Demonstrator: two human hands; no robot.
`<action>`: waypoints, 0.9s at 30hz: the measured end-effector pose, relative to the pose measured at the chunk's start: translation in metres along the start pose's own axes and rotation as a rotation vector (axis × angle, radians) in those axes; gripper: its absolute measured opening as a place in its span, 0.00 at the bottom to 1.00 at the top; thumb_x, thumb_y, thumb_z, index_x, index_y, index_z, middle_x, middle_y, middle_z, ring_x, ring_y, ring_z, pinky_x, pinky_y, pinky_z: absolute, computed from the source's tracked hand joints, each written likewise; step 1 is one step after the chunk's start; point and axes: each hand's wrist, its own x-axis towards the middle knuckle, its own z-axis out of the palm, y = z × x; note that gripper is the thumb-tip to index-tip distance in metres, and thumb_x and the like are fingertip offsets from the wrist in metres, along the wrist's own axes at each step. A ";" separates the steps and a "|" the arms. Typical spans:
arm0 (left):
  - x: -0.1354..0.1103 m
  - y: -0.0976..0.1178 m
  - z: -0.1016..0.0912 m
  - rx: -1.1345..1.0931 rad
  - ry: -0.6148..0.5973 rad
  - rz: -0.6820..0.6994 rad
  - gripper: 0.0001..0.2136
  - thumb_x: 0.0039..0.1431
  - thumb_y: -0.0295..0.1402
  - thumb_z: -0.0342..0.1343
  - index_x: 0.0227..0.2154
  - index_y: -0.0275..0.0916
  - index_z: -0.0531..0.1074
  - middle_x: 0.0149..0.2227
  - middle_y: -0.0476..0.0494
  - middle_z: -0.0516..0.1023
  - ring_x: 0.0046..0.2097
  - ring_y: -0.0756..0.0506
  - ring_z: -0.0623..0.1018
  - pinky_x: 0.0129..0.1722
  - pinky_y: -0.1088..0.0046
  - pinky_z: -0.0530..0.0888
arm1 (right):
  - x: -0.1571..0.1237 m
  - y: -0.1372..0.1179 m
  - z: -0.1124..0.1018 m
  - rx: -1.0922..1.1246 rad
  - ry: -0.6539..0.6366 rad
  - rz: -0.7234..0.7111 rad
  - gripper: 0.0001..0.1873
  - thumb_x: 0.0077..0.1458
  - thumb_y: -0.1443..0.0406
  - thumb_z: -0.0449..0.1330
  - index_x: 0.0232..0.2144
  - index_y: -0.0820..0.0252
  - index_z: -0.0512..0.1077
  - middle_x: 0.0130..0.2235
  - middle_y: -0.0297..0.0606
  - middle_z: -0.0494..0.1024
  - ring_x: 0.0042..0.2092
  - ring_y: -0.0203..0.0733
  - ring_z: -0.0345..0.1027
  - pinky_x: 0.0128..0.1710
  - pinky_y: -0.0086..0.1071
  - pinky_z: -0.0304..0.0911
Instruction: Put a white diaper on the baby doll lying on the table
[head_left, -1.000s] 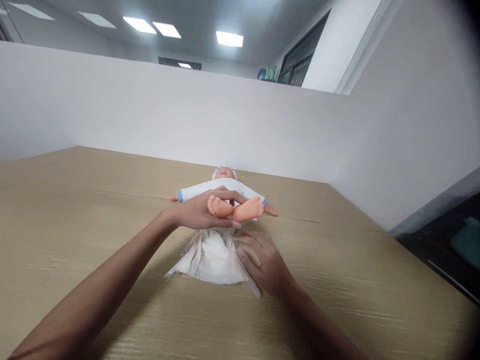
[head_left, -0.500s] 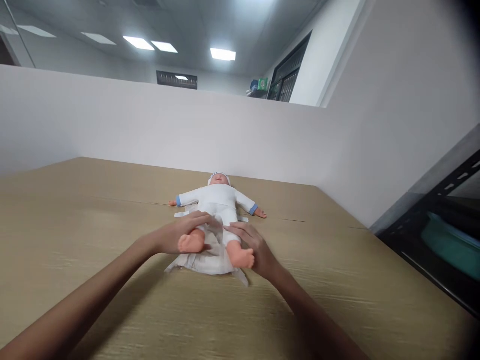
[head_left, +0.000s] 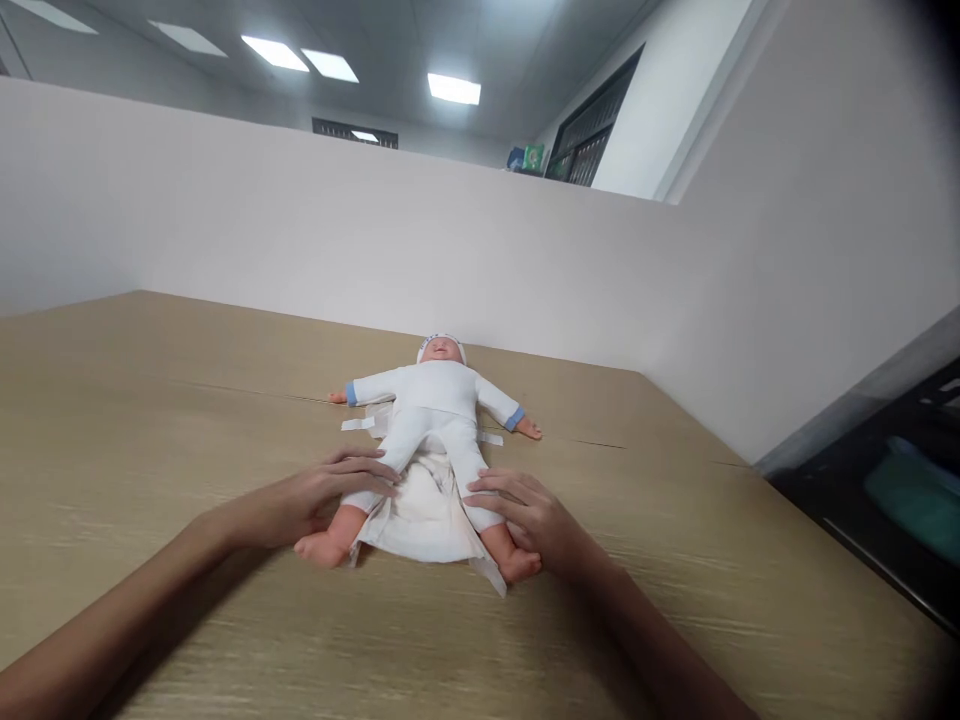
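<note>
A baby doll [head_left: 435,405] in a white suit with blue cuffs lies on its back on the wooden table [head_left: 150,400], head away from me, arms spread. An opened white diaper [head_left: 424,515] is spread under its hips and between its legs. My left hand [head_left: 322,495] rests on the doll's left-side leg, fingers stretched over the thigh. My right hand [head_left: 536,520] lies on the other leg near the bare foot, fingers extended. Both legs lie flat and parted.
White partition walls [head_left: 300,230] close off the far side and right of the table. A dark rack with a teal object [head_left: 900,500] stands beyond the table's right edge. Ceiling lights and a dark door show above the partition.
A second ago my left hand held the doll's feet up while my right hand touched the diaper. The legs have come down and now lie flat, spread apart, a hand on each.
</note>
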 end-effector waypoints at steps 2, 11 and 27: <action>-0.001 -0.001 -0.002 -0.026 -0.024 -0.026 0.29 0.71 0.24 0.53 0.70 0.57 0.68 0.74 0.47 0.68 0.78 0.37 0.58 0.75 0.48 0.66 | 0.000 0.004 0.002 0.078 0.000 0.011 0.26 0.70 0.75 0.52 0.60 0.49 0.79 0.61 0.40 0.83 0.68 0.45 0.71 0.66 0.46 0.72; -0.006 0.025 -0.012 -0.162 -0.047 -0.142 0.24 0.77 0.34 0.49 0.71 0.59 0.65 0.76 0.49 0.65 0.79 0.35 0.56 0.77 0.46 0.61 | 0.010 -0.018 -0.018 0.330 -0.085 0.246 0.22 0.76 0.62 0.54 0.66 0.46 0.75 0.64 0.43 0.80 0.68 0.50 0.71 0.68 0.50 0.70; 0.000 0.058 0.024 -0.082 0.147 -0.197 0.09 0.67 0.25 0.53 0.45 0.44 0.72 0.50 0.42 0.77 0.55 0.36 0.69 0.56 0.58 0.70 | 0.005 -0.081 0.006 0.017 -0.071 0.302 0.26 0.67 0.73 0.56 0.62 0.50 0.77 0.59 0.46 0.80 0.65 0.56 0.71 0.64 0.52 0.72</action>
